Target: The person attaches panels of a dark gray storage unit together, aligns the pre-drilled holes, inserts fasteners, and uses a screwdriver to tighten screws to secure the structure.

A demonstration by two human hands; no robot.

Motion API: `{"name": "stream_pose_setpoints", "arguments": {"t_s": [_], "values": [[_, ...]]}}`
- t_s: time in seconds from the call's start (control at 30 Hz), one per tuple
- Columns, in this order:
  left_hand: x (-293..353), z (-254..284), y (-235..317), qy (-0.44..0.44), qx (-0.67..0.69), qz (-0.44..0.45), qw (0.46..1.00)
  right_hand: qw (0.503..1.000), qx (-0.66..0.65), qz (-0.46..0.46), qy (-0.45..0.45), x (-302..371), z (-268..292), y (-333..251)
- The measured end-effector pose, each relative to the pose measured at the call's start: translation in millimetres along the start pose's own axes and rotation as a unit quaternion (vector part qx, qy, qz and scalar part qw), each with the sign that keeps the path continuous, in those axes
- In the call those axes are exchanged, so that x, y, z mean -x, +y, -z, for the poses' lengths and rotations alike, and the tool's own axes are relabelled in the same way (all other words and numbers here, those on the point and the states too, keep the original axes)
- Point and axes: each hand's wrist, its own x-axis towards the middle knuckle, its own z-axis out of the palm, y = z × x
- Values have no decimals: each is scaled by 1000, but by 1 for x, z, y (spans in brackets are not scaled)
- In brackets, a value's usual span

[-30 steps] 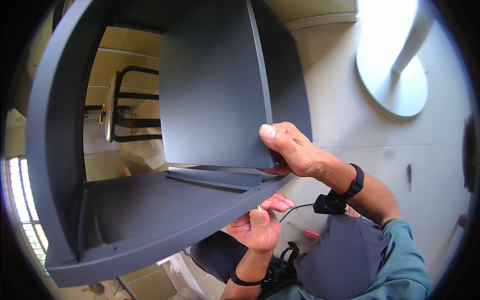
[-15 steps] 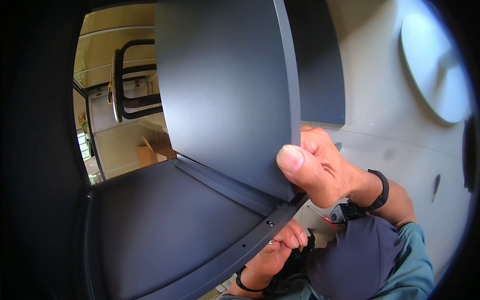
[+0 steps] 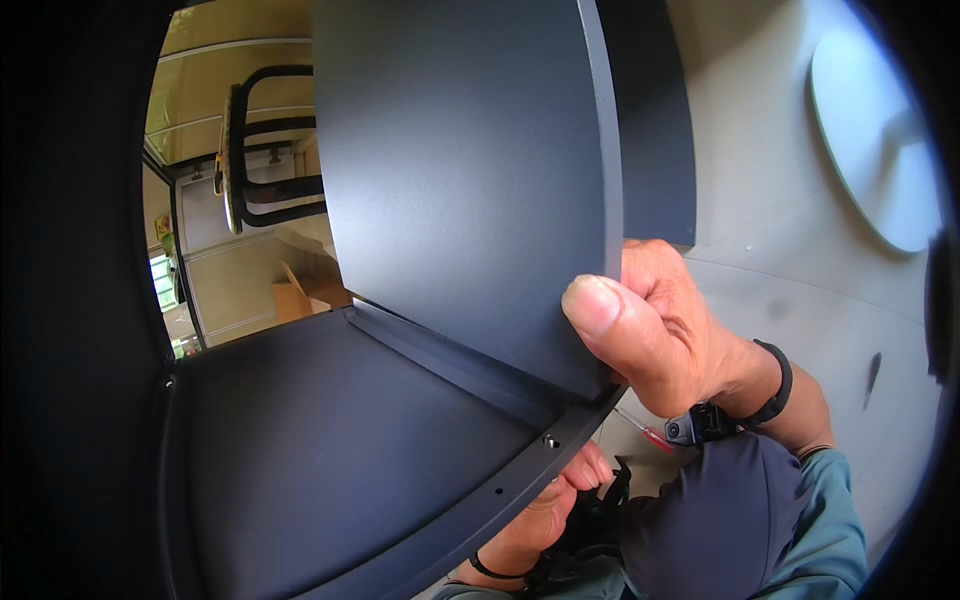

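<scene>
The floor [image 3: 770, 275] bears a red-handled screwdriver [image 3: 656, 440] below the right grip [image 3: 668, 335]. Right of that grip lies a slim dark object [image 3: 873, 378].

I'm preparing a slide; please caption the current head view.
Right hand gripping a dark panel by its edge, left hand partly hidden by a rail.

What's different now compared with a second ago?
The camera view has moved closer to the grey panel. The left hand, seen pinching a small metal piece then, is now partly hidden behind the frame rail; whether it keeps that piece is unclear. The right hand stays gripping the panel's near corner.
</scene>
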Motion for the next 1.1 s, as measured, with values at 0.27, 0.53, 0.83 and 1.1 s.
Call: {"name": "stream_pose_setpoints", "arguments": {"t_s": [0.27, 0.53, 0.83, 1.1], "values": [[-19, 1, -7, 9, -35, -156, 987, 985, 43, -166, 17, 2, 3, -13], [-30, -4, -7, 9, -80, -214, 974, 990, -1, -135, 41, -3, -15, -25], [-25, 0, -12, -31, -46, -164, 985, 994, 43, 3, 103, 1, -26, -14], [-38, 0, -7, -32, -51, -135, 989, 993, 101, -20, 50, -10, -15, -24]]}}
